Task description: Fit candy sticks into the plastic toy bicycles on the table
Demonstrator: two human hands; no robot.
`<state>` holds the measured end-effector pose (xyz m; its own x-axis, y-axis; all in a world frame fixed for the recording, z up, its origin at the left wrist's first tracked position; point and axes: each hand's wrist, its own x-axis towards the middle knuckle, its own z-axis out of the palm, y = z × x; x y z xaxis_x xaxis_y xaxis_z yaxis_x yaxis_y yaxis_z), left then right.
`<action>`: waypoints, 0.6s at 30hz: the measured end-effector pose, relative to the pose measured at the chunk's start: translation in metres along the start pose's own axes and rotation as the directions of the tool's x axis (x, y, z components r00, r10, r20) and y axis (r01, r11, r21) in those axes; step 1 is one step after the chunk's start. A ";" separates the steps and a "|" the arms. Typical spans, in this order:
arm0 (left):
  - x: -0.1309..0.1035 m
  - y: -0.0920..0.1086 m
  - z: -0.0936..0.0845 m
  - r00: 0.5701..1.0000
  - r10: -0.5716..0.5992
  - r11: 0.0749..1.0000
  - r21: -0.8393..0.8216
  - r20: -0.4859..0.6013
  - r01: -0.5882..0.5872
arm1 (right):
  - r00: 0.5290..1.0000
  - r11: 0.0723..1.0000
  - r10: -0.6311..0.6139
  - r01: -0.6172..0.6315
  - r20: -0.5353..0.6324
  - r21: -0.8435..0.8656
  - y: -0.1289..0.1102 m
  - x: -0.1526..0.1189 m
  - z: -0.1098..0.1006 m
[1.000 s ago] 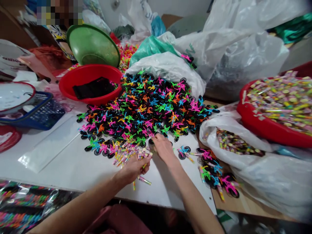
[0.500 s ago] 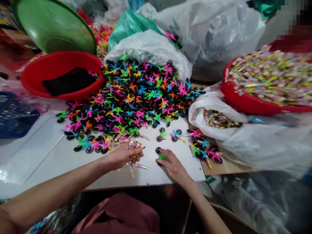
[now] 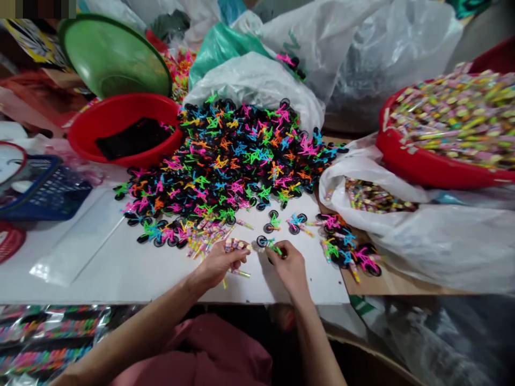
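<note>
Several small candy tubes [image 3: 236, 245] with pale ends stick out of my left hand [image 3: 221, 262], which is closed around them. Close to its right, my right hand [image 3: 288, 265] pinches a green toy bicycle [image 3: 274, 246] with black wheels, held above the white board. Its front wheel points toward the tubes, with a small gap between. Loose tubes [image 3: 207, 236] lie behind my left hand. Beyond my right hand rest a green toy bicycle [image 3: 274, 221] and a blue and pink one [image 3: 296, 221] with a tube against it. A big heap of colourful toy bicycles [image 3: 237, 155] spreads behind.
A red basin [image 3: 124, 155] with a black item and a green basin [image 3: 116, 53] stand back left, a blue basket [image 3: 56, 193] far left. At right are a red basin of tubes [image 3: 450, 166], a white bag [image 3: 442, 230] and a small bicycle pile [image 3: 346, 246].
My right hand has picked the green toy bicycle up off the board and brought it nearer my left hand. The left hand still holds the tubes. The view has shifted slightly to the left.
</note>
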<state>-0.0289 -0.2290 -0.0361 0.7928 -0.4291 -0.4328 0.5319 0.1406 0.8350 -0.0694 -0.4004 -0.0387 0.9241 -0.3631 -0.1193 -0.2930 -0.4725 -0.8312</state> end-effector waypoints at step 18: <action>-0.022 -0.005 -0.014 0.997 0.062 0.980 0.193 -0.054 -0.050 | 0.913 0.877 -0.015 -0.184 0.407 0.444 -0.026 -0.012 0.013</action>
<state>-0.0449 -0.2082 -0.0351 0.8392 -0.3703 -0.3983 0.4242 -0.0127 0.9055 -0.0697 -0.3727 -0.0227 0.9482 0.0023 -0.3176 -0.3176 0.0091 -0.9482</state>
